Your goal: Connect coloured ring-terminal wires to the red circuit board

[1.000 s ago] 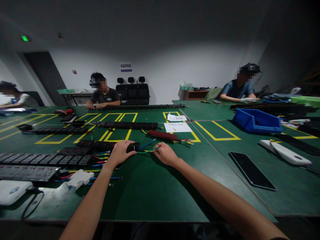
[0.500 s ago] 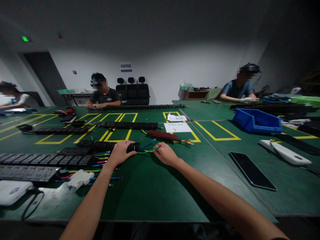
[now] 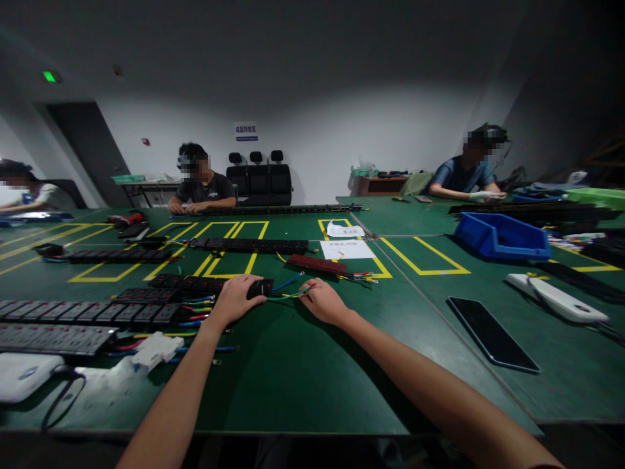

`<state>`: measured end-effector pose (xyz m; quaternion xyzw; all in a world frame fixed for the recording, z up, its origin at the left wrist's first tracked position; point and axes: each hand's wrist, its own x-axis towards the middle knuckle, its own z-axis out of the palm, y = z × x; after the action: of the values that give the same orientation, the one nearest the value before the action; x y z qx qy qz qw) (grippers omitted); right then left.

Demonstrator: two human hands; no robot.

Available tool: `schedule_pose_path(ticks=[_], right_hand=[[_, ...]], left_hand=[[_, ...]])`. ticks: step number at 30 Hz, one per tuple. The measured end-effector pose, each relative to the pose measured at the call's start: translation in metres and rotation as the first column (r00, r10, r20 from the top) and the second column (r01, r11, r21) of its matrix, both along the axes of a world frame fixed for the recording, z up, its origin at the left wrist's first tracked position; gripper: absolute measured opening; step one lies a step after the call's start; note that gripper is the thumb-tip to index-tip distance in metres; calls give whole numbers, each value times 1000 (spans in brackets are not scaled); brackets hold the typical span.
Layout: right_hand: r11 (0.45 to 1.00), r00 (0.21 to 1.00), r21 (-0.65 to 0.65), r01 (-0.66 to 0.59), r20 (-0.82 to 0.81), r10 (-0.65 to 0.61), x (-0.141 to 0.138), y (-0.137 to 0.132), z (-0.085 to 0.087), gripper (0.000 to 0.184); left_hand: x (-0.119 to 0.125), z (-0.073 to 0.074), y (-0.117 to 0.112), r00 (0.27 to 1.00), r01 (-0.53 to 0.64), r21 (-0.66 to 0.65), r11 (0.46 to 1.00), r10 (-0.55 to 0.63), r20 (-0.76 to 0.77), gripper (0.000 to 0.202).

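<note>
My left hand is closed over the right end of a black socket strip, which lies on the green table. From that end come a blue wire with a ring terminal and a green-yellow wire. My right hand pinches the wires near their free ends, with a reddish tip showing at the fingers. Just beyond it lies a dark red strip with several coloured wires. Left of my left hand are more socket strips with coloured wire ends, and a white connector block.
On the right are a phone, a white power bank and a blue bin. Paper labels lie past my hands. Another white device sits at the left front. Several people sit at the far side of the table.
</note>
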<state>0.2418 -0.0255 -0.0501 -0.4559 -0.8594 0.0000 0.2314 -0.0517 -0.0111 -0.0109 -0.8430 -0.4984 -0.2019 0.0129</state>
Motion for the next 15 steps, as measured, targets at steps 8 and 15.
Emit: schedule_pose_path(ticks=[8,15], right_hand=[[1000,1000,4,5,-3,-5,-1,1,-1,28],[1000,1000,1,3,-9,-3,-1,1,-1,27]], left_hand=[[0,0,0,1000,2,-1,1000,-2,-11,47],[0,0,0,1000,2,4,1000,-2,-2,47]])
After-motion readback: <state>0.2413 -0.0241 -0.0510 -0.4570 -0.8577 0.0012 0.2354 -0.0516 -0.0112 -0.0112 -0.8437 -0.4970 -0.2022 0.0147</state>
